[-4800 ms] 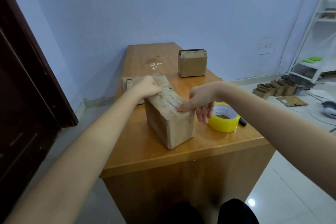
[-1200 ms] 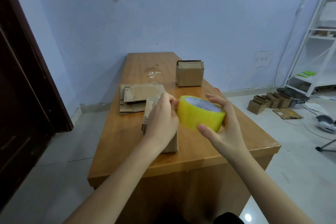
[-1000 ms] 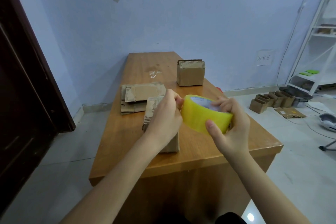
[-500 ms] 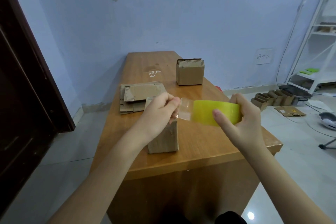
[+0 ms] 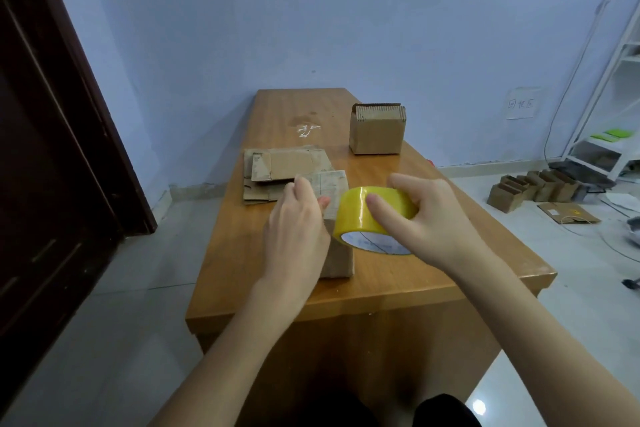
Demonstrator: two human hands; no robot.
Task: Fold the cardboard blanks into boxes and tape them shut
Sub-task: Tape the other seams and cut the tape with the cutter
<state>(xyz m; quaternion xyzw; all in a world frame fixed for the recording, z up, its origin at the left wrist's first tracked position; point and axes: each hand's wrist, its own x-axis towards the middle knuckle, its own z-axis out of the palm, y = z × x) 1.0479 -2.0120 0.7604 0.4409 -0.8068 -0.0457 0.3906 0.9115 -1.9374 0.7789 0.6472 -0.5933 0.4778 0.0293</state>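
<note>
A folded cardboard box (image 5: 338, 258) stands on the wooden table (image 5: 415, 274) near its front edge, mostly hidden by my hands. My left hand (image 5: 298, 229) lies over the box top, its thumb and forefinger together at the loose tape end beside the roll. A yellow tape roll (image 5: 363, 215) is gripped in my right hand (image 5: 429, 222), low over the right side of the box and tilted so its core faces me. Behind the box lies a stack of flat cardboard blanks (image 5: 277, 173).
A finished cardboard box (image 5: 377, 130) stands at the table's far right. A dark door (image 5: 52, 149) fills the left side. On the floor to the right are several small boxes (image 5: 533, 185), a flat blank (image 5: 568, 213) and a white shelf (image 5: 609, 107).
Both hands have come down from mid-air onto the box. The roll has moved left, close to my left hand, and the stretch of pulled tape between them no longer shows.
</note>
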